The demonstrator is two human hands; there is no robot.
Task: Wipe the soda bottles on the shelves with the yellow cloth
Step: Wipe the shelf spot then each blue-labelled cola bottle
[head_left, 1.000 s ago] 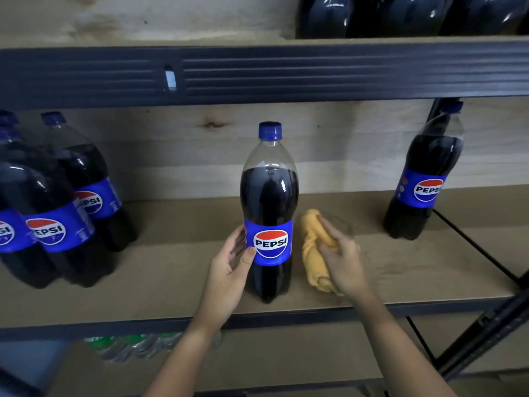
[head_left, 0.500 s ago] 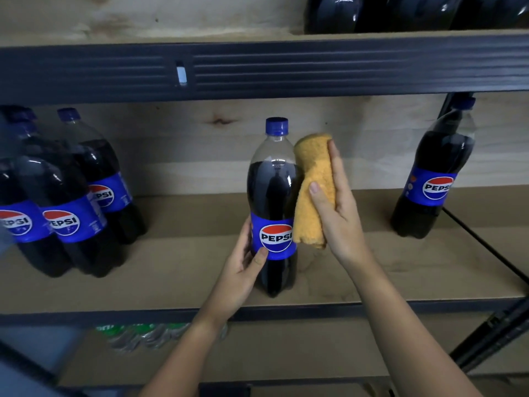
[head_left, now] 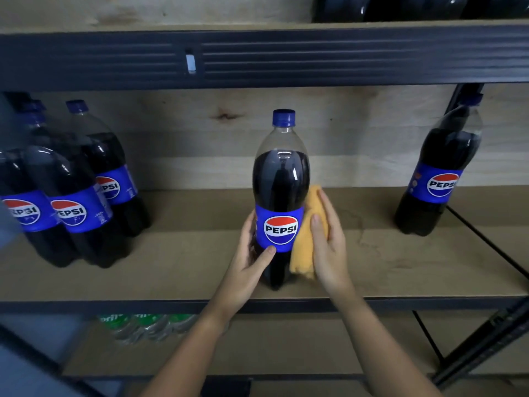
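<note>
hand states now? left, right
Left hand: grips the centre Pepsi bottle low down.
Right hand: holds the yellow cloth against that bottle.

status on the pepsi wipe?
Left hand grips centre bottle. Right hand presses yellow cloth on its right side. Nothing in the way.
</note>
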